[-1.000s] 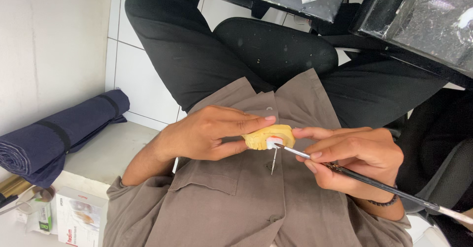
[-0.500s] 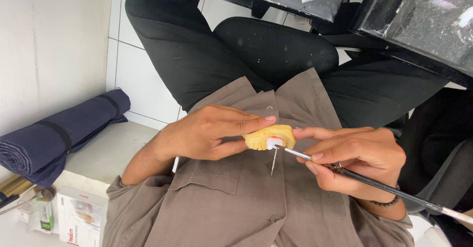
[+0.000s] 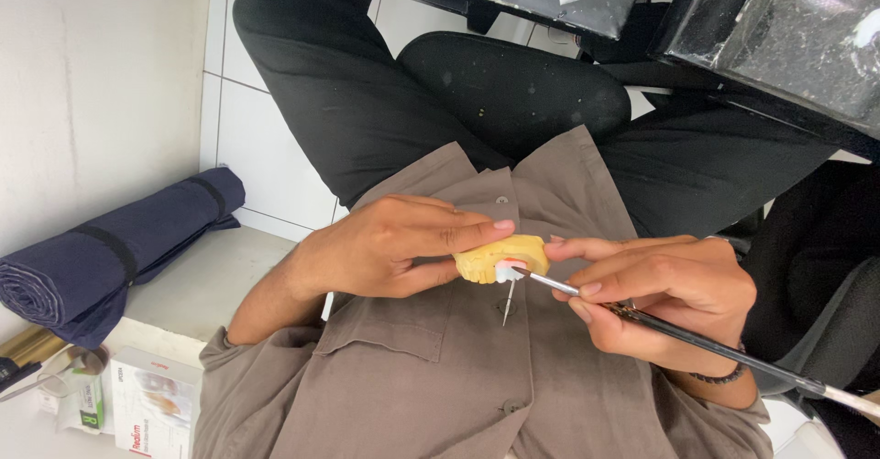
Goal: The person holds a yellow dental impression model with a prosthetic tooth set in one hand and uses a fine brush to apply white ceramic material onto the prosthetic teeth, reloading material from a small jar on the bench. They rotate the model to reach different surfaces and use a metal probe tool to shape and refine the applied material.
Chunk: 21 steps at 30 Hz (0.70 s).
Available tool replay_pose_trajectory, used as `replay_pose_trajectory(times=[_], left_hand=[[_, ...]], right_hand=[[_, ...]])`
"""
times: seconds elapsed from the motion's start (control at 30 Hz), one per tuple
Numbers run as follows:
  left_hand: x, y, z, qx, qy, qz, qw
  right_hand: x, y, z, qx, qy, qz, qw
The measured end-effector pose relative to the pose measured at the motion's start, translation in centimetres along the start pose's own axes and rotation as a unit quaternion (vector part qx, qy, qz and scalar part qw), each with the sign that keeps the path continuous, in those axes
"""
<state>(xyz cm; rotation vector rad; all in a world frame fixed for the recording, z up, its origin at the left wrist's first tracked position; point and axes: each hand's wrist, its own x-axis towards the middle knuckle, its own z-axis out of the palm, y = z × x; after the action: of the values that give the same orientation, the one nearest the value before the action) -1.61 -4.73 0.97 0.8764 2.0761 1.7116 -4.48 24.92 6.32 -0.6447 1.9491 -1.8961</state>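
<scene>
Right against the 1 yellow dental cast [image 3: 502,257], pinched in left hand [image 3: 385,248], right hand [image 3: 665,299] grips 1 brush [image 3: 697,335], its tip pointing left at it.

- Yellow dental cast [image 3: 500,256]: small, arch-shaped, held level over the lap, pinched at both ends.
- Thin brush [image 3: 697,335]: dark handle, metal ferrule, white tip touching the cast's pink-white patch; a thin pin is seen hanging below.
</scene>
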Motion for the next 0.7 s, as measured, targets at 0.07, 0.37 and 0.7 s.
replay_pose_trajectory(times=[0.07,0.37,0.7], left_hand=[[-0.05,0.07,-0.10,0.003,0.002,0.008,1.000],[-0.07,0.07,-0.35,-0.006,-0.002,0.010,1.000],[-0.23,0.16,-0.24,0.005,-0.004,0.005,1.000]], right_hand=[[0.01,-0.03,0.07,-0.009,0.001,0.002,1.000],[0.08,-0.40,0.24,-0.023,-0.002,0.010,1.000],[0.09,-0.44,0.21,-0.029,-0.006,0.021,0.999]])
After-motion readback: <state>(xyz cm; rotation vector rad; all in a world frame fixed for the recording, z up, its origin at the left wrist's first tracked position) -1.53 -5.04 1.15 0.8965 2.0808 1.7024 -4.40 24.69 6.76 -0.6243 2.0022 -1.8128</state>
